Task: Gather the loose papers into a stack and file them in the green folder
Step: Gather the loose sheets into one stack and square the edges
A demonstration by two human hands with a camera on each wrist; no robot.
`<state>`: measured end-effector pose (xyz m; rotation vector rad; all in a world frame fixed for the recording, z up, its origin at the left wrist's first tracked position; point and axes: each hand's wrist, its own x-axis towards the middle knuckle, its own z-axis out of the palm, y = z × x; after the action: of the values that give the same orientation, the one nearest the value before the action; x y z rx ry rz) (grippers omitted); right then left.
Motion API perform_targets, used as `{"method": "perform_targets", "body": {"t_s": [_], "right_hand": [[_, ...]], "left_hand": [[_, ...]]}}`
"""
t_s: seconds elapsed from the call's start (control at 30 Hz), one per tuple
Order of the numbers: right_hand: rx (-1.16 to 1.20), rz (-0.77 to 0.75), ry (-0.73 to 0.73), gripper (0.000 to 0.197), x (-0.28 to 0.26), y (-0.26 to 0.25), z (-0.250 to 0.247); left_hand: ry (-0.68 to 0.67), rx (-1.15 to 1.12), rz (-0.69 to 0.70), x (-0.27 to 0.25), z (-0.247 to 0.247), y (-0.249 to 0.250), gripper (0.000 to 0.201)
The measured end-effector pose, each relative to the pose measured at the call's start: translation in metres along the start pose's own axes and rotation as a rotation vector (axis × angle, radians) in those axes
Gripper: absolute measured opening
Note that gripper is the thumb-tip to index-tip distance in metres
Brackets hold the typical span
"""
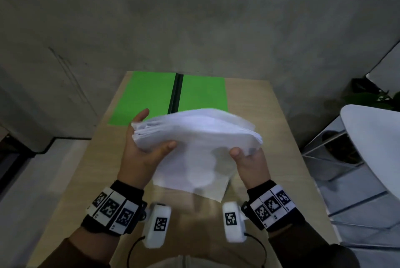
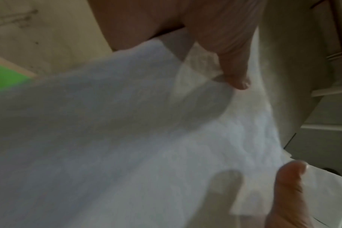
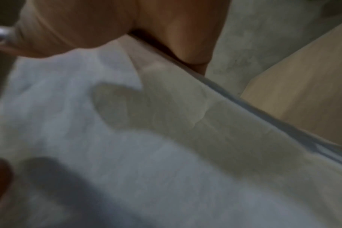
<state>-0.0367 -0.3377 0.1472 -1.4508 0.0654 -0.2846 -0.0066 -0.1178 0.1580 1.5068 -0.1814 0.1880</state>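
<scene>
A stack of white papers (image 1: 194, 144) hangs above the wooden table, bowed upward in the middle. My left hand (image 1: 144, 144) grips its left edge, thumb on top and fingers behind. My right hand (image 1: 246, 159) holds the right edge, thumb on the near face, fingers hidden under the sheets. The green folder (image 1: 147, 96) lies open and flat at the table's far end, a dark spine down its middle. In the left wrist view the papers (image 2: 127, 138) fill the frame, with a finger (image 2: 236, 74) on them. The right wrist view shows the papers (image 3: 166, 154) and blurred skin close up.
The light wooden table (image 1: 255, 103) ends at a grey concrete wall just behind the folder. A white round table (image 1: 372, 137) and a potted plant (image 1: 372, 96) stand to the right. Grey floor lies on the left.
</scene>
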Motion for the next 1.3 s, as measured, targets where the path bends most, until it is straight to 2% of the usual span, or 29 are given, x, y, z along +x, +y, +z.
{"method": "perform_targets", "body": {"t_s": [0.13, 0.2, 0.27, 0.33, 0.37, 0.43, 0.5, 0.57, 0.63, 0.7, 0.77, 0.8, 0.9, 1.03, 1.3], "right_hand": [[0.007, -0.196, 0.002, 0.051, -0.001, -0.020, 0.006], [-0.015, -0.246, -0.005, 0.054, -0.001, -0.024, 0.003], [-0.059, -0.160, 0.021, 0.067, 0.002, -0.016, -0.003], [-0.121, -0.035, 0.011, 0.082, 0.003, -0.003, -0.009], [-0.144, 0.018, -0.001, 0.079, 0.003, 0.003, -0.012], [-0.175, 0.087, -0.019, 0.058, 0.002, 0.013, -0.016], [-0.172, 0.114, -0.021, 0.035, 0.002, 0.020, -0.016], [-0.169, 0.116, -0.009, 0.028, 0.003, 0.024, -0.015], [-0.152, 0.136, 0.012, 0.027, 0.004, 0.025, -0.014], [-0.142, 0.146, 0.023, 0.027, 0.005, 0.026, -0.014], [-0.143, 0.153, 0.025, 0.028, 0.006, 0.026, -0.015], [-0.141, 0.156, 0.024, 0.028, 0.006, 0.026, -0.015], [-0.137, 0.170, 0.030, 0.025, 0.009, 0.026, -0.014], [-0.149, 0.210, 0.061, 0.021, 0.012, 0.026, -0.012], [-0.126, 0.248, 0.076, 0.019, 0.014, 0.025, -0.010]], "left_hand": [[0.116, 0.025, 0.119, 0.000, 0.000, 0.005, 0.058], [0.106, 0.048, 0.156, -0.003, -0.001, 0.010, 0.046], [0.040, 0.080, 0.108, -0.007, -0.002, 0.010, 0.043], [-0.029, 0.053, 0.014, -0.007, -0.003, 0.004, 0.060], [-0.055, 0.042, -0.019, -0.007, -0.004, 0.002, 0.069], [-0.065, -0.007, -0.056, -0.005, -0.006, -0.002, 0.083], [0.011, -0.070, -0.050, -0.003, -0.005, -0.002, 0.086], [0.108, -0.075, 0.017, -0.003, -0.001, -0.002, 0.081], [0.134, -0.054, 0.089, -0.004, 0.002, 0.002, 0.077], [0.083, 0.032, 0.204, -0.004, 0.001, 0.009, 0.069], [-0.019, 0.244, 0.341, 0.002, -0.005, 0.017, 0.055], [-0.066, 0.336, 0.365, 0.007, -0.009, 0.020, 0.049], [-0.120, 0.441, 0.322, 0.021, -0.019, 0.028, 0.038], [-0.127, 0.617, 0.474, 0.030, -0.027, 0.025, 0.026], [-0.179, 0.566, 0.469, 0.032, -0.025, 0.027, 0.020]]}}
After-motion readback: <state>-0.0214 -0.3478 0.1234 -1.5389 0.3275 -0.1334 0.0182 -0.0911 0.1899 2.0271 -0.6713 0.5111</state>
